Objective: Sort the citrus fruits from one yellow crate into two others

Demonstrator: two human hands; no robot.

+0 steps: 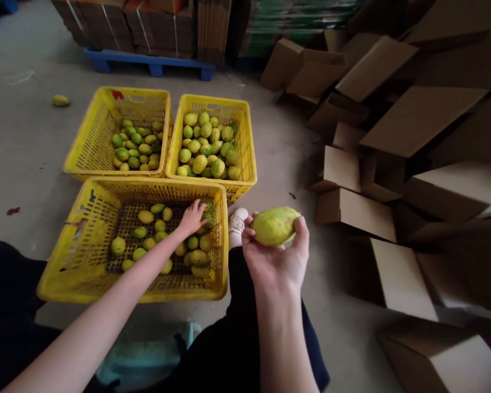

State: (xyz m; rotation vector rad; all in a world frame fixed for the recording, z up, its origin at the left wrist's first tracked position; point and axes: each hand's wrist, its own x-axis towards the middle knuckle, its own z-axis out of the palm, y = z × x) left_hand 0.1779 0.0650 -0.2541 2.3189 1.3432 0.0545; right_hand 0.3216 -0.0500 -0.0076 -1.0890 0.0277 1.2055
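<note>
My right hand [277,256] is raised palm up, with its fingers and thumb round a yellow-green papaya [273,225] that has mottled skin. My left hand [193,219] reaches down into the nearest yellow crate [82,289], at its right end. Its fingers are apart and rest against a green papaya [208,209] there, partly covering it. Several smaller-looking green and yellow papayas [146,216] lie spread on this crate's floor, and my left forearm hides some of them.
Behind stand two more yellow crates, the left [82,150] and the right [251,158], both holding papayas. One papaya [60,100] lies on the floor. Cardboard boxes [364,213] are heaped at right. Flattened cardboard [102,27] is stacked on a blue pallet [155,63]. My shoe [238,220] is beside the near crate.
</note>
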